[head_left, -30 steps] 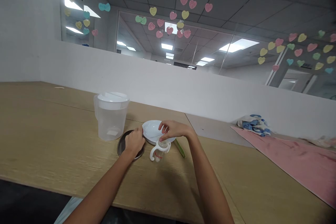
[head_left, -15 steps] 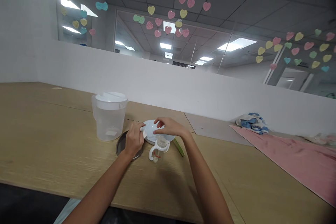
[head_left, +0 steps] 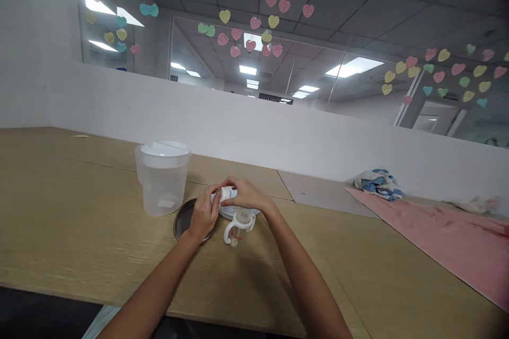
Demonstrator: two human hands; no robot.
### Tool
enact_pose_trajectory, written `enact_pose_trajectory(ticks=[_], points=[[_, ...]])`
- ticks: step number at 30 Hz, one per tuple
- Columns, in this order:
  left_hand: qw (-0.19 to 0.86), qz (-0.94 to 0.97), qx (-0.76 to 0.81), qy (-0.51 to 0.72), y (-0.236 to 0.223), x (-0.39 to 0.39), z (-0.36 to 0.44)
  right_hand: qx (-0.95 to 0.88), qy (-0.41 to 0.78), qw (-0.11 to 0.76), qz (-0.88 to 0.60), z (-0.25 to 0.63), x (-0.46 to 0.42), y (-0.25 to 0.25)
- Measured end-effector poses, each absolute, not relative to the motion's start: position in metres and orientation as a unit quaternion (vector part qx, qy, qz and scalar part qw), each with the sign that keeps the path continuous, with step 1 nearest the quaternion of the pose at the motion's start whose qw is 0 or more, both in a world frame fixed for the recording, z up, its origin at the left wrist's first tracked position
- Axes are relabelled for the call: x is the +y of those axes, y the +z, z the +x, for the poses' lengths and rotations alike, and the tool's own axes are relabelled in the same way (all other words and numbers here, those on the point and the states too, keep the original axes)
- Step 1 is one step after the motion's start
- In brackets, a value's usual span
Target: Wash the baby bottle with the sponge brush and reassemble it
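Wooden table point(head_left: 99, 212) runs under everything, w/ a white wall point(head_left: 238, 127) behind & a window point(head_left: 318, 58) above it dotted w/ heart-shaped notes point(head_left: 273, 21) in pink, yellow, green & blue. L hand point(head_left: 204, 214) & R hand point(head_left: 244, 193) meet over the table around a small white cap point(head_left: 226, 193), so the cap is btwn them: L fingertips pinched at its left end, R thumb below & R fingers above, clamped on it from the right. Exact cap shape hard to tell, partly hidden by fingers. Just behind & under the grip is a white bowl point(head_left: 228, 215), mostly covered by the hands. Nr side of the grip, below R hand, stands a clear bottle point(head_left: 240, 230) w/ red print, white handles point(head_left: 228, 234) & its top uncovered. Left of the grip, partly under L hand, is a dark round dish point(head_left: 184, 218). Further left, beyond the dish, a see-through jug point(head_left: 164, 183) w/ white lid point(head_left: 166, 149) on. Well off to the right of the grip: a pink cloth point(head_left: 437, 238), w/ a blue & white cloth point(head_left: 378, 184) bunched by its far edge nr the wall.
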State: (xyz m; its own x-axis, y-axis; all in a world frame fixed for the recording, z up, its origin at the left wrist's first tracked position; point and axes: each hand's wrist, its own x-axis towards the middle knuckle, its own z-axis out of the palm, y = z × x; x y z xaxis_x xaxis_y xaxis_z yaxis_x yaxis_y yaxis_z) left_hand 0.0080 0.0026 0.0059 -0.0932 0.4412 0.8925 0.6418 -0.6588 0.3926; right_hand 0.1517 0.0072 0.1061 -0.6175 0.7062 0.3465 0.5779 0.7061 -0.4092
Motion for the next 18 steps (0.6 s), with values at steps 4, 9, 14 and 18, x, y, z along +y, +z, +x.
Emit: enact_pose_trajectory(ticks=[4, 9, 14, 18], points=[[0.061, -0.667, -0.408, -0.621, 0.005, 0.005, 0.008, -0.871, 0.183, 0.267, -0.369, 0.153, 0.007, 0.109], [0.052, -0.647, -0.442, -0.619, 0.005, 0.007, 0.006, -0.821, 0.206, 0.343, -0.408, 0.16, 0.009, 0.117], [0.036, -0.682, -0.416, -0.601, 0.006, 0.004, 0.008, -0.822, 0.214, 0.347, -0.397, 0.174, 0.009, 0.124], [0.0, -0.729, -0.413, -0.546, 0.006, 0.0, 0.013, -0.857, 0.174, 0.282, -0.394, 0.177, 0.017, 0.115]])
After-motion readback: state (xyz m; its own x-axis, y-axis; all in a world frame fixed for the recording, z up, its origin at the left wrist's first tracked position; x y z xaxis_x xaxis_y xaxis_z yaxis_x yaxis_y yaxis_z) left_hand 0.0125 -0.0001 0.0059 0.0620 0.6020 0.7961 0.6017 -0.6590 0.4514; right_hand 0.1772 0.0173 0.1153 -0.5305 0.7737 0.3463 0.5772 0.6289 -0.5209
